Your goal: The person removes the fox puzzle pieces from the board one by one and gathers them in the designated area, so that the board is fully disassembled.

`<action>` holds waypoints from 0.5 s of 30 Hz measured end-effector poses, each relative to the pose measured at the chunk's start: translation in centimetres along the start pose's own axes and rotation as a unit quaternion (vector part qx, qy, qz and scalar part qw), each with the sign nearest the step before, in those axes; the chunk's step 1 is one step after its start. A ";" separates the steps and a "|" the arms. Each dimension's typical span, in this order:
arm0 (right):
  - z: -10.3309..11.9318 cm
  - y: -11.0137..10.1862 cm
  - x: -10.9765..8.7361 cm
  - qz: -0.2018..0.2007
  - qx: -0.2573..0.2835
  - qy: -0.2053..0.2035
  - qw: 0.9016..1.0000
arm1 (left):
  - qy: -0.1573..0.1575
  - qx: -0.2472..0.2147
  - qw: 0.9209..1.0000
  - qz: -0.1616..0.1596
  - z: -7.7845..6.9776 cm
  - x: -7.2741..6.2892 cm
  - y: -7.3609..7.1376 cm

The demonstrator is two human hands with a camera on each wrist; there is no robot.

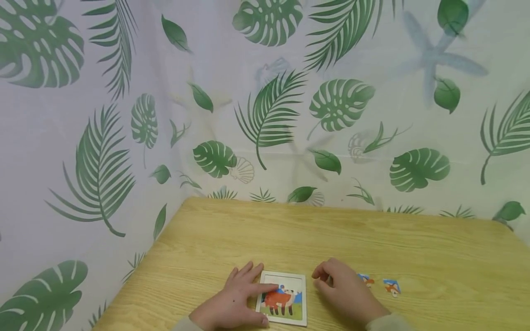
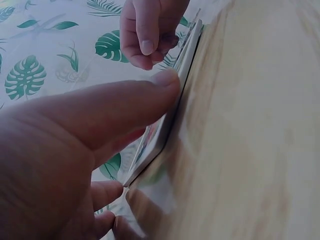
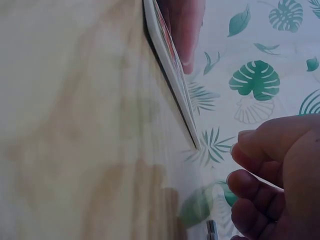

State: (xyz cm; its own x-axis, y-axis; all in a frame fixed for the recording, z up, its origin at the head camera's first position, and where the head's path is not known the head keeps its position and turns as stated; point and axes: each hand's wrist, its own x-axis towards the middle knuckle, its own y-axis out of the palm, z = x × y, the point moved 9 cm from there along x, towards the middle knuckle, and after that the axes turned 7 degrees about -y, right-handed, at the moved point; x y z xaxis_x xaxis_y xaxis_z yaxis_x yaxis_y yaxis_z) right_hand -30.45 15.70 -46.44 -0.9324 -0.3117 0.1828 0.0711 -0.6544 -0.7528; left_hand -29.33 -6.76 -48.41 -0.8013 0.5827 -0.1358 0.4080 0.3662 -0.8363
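Observation:
A small white-framed picture puzzle [image 1: 304, 299] lies flat on the wooden table, showing a reddish animal on green and blue. My left hand [image 1: 233, 299] rests at its left side with fingers spread. The index finger reaches over the picture, and the thumb [image 2: 135, 102] touches the frame's near edge. Just right of the frame, my right hand [image 1: 345, 289] hovers with loosely curled fingers [image 3: 255, 185]; nothing shows between them. Beyond that hand lie two puzzle pieces with orange and blue print, one [image 1: 366, 279] partly hidden by the hand and the other [image 1: 392, 287] farther right.
The wooden table [image 1: 331, 230] runs back to a pale cloth [image 1: 269, 184] printed with green leaves, starfish and shells. Another stretch of this cloth [image 1: 62, 161] hangs along the left side of the table.

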 end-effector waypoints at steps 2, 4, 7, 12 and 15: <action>0.2 0.5 -0.1 0.013 0.000 -0.002 1.000 | 0.000 0.001 1.000 0.004 0.0 0.0 0.1; 0.5 1.0 -0.1 0.024 0.003 -0.007 1.000 | 0.000 0.004 1.000 0.006 -0.1 0.1 0.2; 1.1 1.7 -0.1 0.044 0.007 -0.022 0.999 | 0.004 0.004 1.000 0.001 -0.1 0.1 0.1; 1.9 2.8 -0.2 0.083 0.009 -0.040 0.996 | 0.009 0.004 1.000 -0.011 -0.2 0.1 -0.1; 2.3 3.2 -0.2 0.088 0.000 -0.045 0.995 | 0.008 -0.001 1.000 -0.011 -0.1 0.0 -0.2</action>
State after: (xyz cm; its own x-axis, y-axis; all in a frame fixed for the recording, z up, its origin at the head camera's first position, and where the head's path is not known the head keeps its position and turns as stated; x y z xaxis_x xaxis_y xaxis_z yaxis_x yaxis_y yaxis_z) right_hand -29.24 12.07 -47.38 -0.8707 -0.4807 0.1043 0.2299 -0.5851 -0.7777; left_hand -29.40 -6.76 -48.24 -0.8027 0.5865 -0.1084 0.3910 0.3802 -0.8382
